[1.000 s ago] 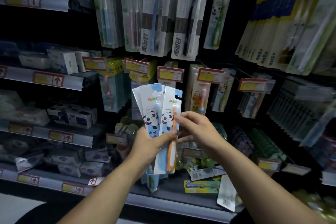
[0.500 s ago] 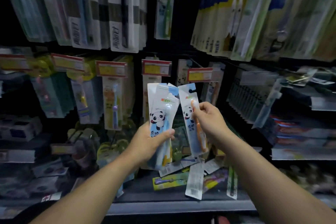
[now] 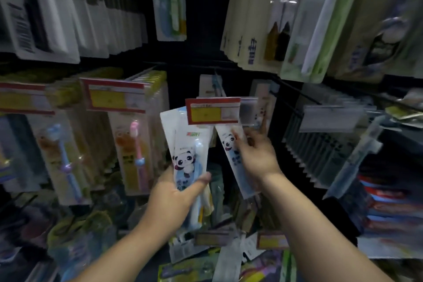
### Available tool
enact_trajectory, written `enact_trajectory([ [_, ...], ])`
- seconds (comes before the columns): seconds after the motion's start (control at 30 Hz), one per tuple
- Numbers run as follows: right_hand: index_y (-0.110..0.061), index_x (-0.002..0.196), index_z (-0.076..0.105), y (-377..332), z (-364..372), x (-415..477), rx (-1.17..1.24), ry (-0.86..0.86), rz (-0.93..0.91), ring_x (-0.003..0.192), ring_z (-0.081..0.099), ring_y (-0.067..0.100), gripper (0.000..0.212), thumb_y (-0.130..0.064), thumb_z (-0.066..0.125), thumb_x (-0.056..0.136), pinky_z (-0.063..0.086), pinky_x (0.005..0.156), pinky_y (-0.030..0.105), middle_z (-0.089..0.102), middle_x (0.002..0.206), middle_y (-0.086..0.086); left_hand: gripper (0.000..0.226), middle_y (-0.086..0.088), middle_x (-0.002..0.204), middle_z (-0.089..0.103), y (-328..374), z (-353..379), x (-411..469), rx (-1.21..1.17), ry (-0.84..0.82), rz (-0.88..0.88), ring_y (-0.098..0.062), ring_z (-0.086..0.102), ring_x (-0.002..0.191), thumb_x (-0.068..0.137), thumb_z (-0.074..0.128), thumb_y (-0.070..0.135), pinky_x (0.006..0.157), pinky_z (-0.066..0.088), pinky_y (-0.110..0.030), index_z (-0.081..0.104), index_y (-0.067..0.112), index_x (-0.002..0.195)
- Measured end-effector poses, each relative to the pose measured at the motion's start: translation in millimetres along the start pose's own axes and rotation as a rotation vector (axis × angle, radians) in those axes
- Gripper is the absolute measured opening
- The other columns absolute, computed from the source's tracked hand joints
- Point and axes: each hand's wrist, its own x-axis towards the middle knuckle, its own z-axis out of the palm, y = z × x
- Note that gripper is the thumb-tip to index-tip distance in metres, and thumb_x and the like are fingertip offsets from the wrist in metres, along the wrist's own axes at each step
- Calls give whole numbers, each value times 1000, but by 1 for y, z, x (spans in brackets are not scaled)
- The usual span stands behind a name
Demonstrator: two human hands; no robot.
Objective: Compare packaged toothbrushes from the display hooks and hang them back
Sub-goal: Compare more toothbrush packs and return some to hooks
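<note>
Two panda toothbrush packs held up at the display hooks.

The left hand [image 3: 174,192] grips a white panda-print pack [image 3: 188,144] by its lower half, thumb across the front; the pack stands upright, its top corner behind a red-and-yellow price tag [image 3: 212,111]. The right hand [image 3: 257,155] pinches a second panda pack [image 3: 230,144] near its upper part, tilted, its top edge hidden behind the same tag. Other packaged toothbrushes [image 3: 137,151] hang to the left, and loose packs [image 3: 190,268] lie jumbled below the arms.

No legible text on blurred packages [image 3: 190,144] or price tags [image 3: 212,111]
</note>
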Motion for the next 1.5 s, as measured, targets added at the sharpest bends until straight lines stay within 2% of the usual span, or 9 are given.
enact_trajectory([
  [0.2,-25,141,58,-10,24,21,-103,-35,-118,134,53,20,38,-36,50,106,38,97,23,61,142,-2,20,20,90,78,-12,7,3,-110,63,-73,2,72,82,82,78,36,70,53,-16,70,32,100],
  [0.4,-28,100,59,-31,38,47,11,-3,-117,78,50,1,23,-40,40,108,37,71,25,56,90,-14,17,25,81,76,5,15,34,-218,64,-74,6,71,74,85,81,21,66,53,-11,71,29,97],
  [0.73,-25,136,58,-3,47,44,-84,-6,-84,129,54,22,41,-47,52,102,40,97,26,55,141,3,18,25,71,75,-9,21,45,-267,175,-120,8,70,68,86,81,14,67,54,-16,68,27,89],
  [0.9,-13,107,71,-3,26,14,389,-342,-6,69,66,17,27,-38,62,100,54,62,32,71,91,4,22,14,80,74,-11,25,46,-253,192,-133,5,70,66,82,85,14,58,52,-10,68,24,92],
  [1.03,-17,115,69,2,18,0,351,-495,-67,73,65,16,40,-40,79,84,51,62,30,72,86,-6,38,20,77,77,-9,33,47,-254,175,-111,5,72,74,78,84,-3,62,53,-10,66,26,96],
  [1.17,-17,113,71,6,26,-3,270,-431,-97,86,75,15,29,-22,82,86,53,61,24,79,99,1,45,12,86,74,-3,39,43,-278,169,-114,11,70,71,80,74,-18,62,53,-9,64,22,98],
  [1.33,-17,118,67,4,26,5,381,-362,-65,94,77,16,18,-14,64,101,60,73,27,79,106,1,17,4,104,81,-6,30,37,-402,124,-231,-20,77,98,100,63,13,92,58,-47,68,26,110],
  [1.43,-20,117,69,1,27,12,344,-325,-66,97,76,17,16,-19,61,103,61,91,42,79,107,0,17,3,106,80,-10,25,37,-354,156,-242,-24,76,100,103,60,15,98,56,-55,68,25,114],
  [1.5,-25,110,69,-3,27,14,257,-302,-97,96,73,9,12,-23,59,104,58,94,35,77,104,-6,13,-1,108,78,-13,23,38,-316,186,-251,-26,74,102,102,62,18,100,54,-57,66,24,113],
])
